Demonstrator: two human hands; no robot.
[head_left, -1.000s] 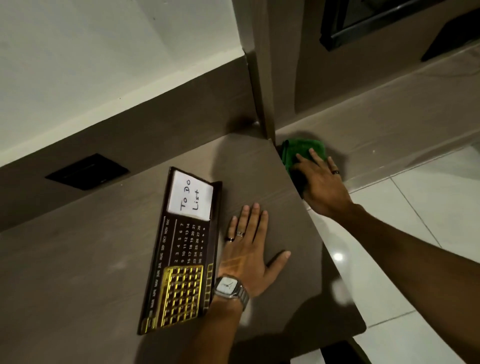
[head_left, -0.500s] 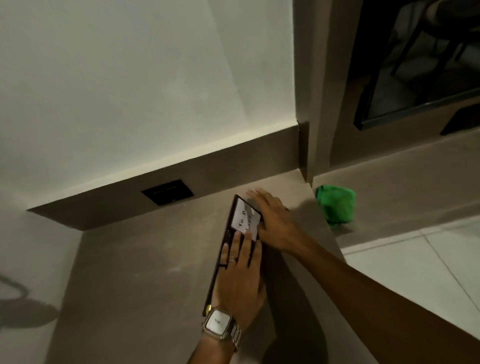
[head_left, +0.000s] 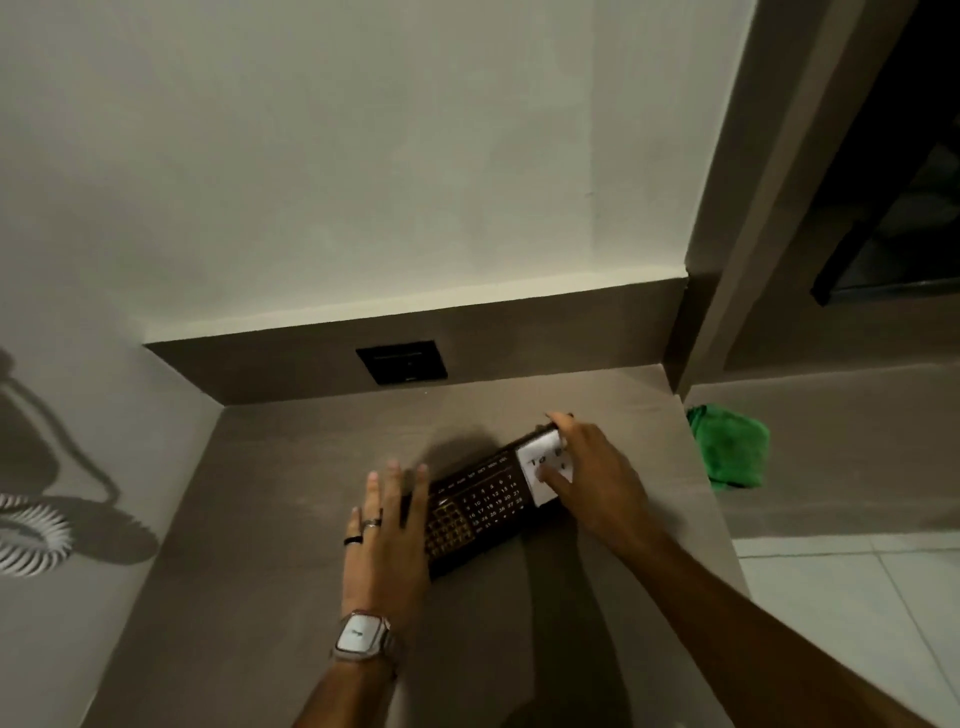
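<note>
A dark brown calendar board (head_left: 485, 506) with gold squares and a white "To Do" note lies flat on the grey-brown desk (head_left: 291, 519), turned slantwise. My left hand (head_left: 387, 540), wearing rings and a wristwatch, lies flat with straight fingers on the board's left end. My right hand (head_left: 592, 475) holds the board's right end, thumb on the white note and fingers curled over the far edge. A crumpled green cloth (head_left: 732, 452) lies on the lower ledge to the right of the desk, apart from both hands.
A black wall socket (head_left: 402, 362) sits in the desk's back panel. A white ribbed ring-shaped object (head_left: 31, 535) shows at the left edge. The desk's right edge drops to a ledge and pale floor tiles (head_left: 852, 597). A dark window frame (head_left: 883, 208) is at upper right.
My right hand left the green cloth and came to the board's note end. The board has turned from nearly lengthwise to slantwise under both hands. The camera tilted up.
</note>
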